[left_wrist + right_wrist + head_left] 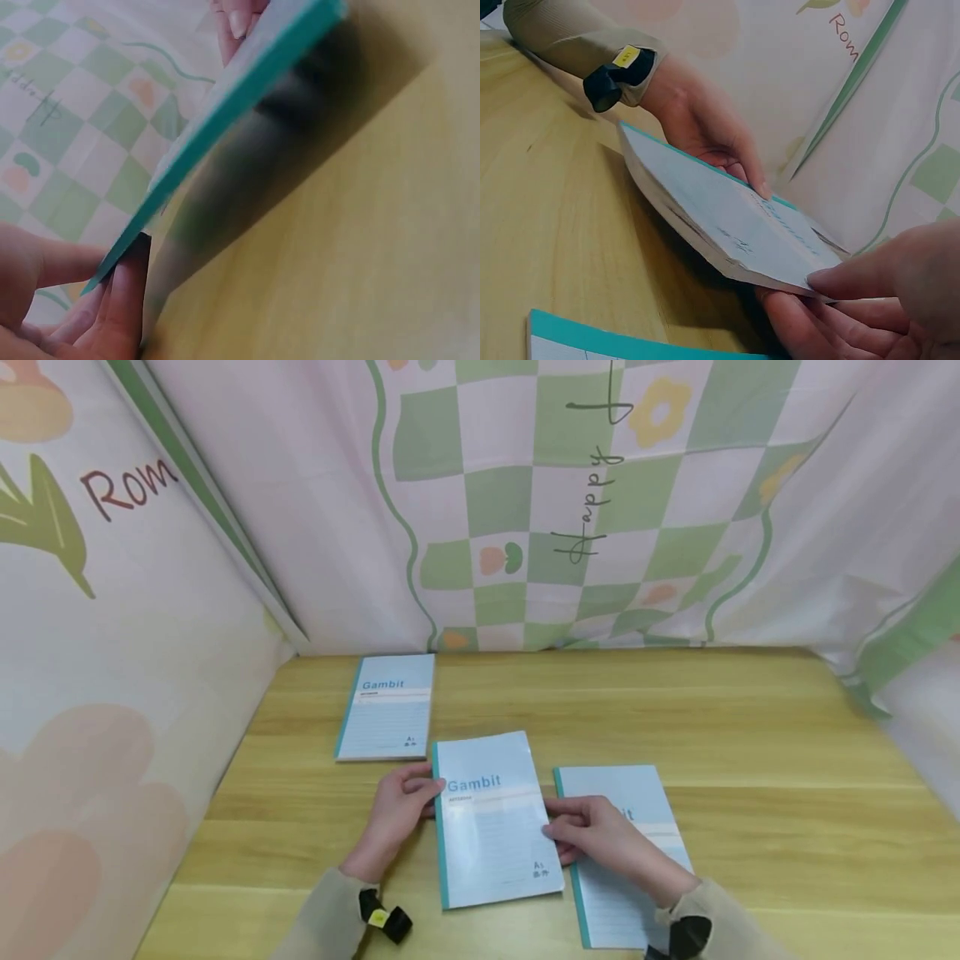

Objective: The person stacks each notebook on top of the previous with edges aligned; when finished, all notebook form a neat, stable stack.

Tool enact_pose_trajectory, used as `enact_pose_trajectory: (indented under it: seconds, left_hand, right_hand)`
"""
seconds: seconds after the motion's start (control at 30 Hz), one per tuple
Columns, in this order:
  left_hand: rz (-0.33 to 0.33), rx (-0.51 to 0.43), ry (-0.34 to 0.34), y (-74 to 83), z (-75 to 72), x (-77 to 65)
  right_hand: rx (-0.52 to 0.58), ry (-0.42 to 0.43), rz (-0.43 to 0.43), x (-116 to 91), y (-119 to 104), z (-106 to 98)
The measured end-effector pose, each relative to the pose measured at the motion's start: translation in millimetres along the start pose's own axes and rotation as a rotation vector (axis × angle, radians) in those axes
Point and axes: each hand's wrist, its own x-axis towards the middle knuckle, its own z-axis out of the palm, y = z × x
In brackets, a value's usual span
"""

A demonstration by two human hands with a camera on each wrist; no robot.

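Note:
Between both hands a light-blue notebook (491, 843) with a teal spine and "Gambit" on its cover is held above the table. The left hand (401, 810) pinches its spine edge, thumb on the cover; the left wrist view shows the teal spine (217, 127) slanting up from those fingers. The right hand (600, 835) grips the opposite edge, thumb on top and fingers beneath, as the right wrist view shows. A second notebook (622, 893) lies under the right hand and forearm, partly hidden. A third notebook (393, 718) lies flat at the back left.
The wooden table (787, 760) meets a checked green and white curtain (585, 502) at the back. A white printed cloth (112, 652) borders the left side. Dark wrist cameras (390, 922) are strapped over beige sleeves.

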Motion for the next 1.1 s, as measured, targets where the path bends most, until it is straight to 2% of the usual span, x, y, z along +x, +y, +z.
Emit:
enact_pose_trajectory:
  seconds: [0.23,0.43,0.67,0.87,1.1]
  left_hand:
    - [-0.013,-0.035,0.001,2.7,-0.4,1.8]
    - [0.006,-0.018,-0.02,6.4,0.3,-1.7]
    - [0.017,0.003,-0.044,6.8,0.9,-4.9]
    - [0.012,0.008,-0.05,7.0,0.7,-6.6]
    - [0.043,0.017,-0.055,5.4,-0.5,-8.8]
  right_hand:
    - [0.01,0.026,-0.01,2,4,-3]
    - [0.008,0.052,-0.051,2,0,-6]
    - [0.005,0.107,-0.062,9,-5,-10]
    - [0.007,0.169,-0.03,19,-10,-12]
    - [0.022,0.219,0.016,28,-15,-12]
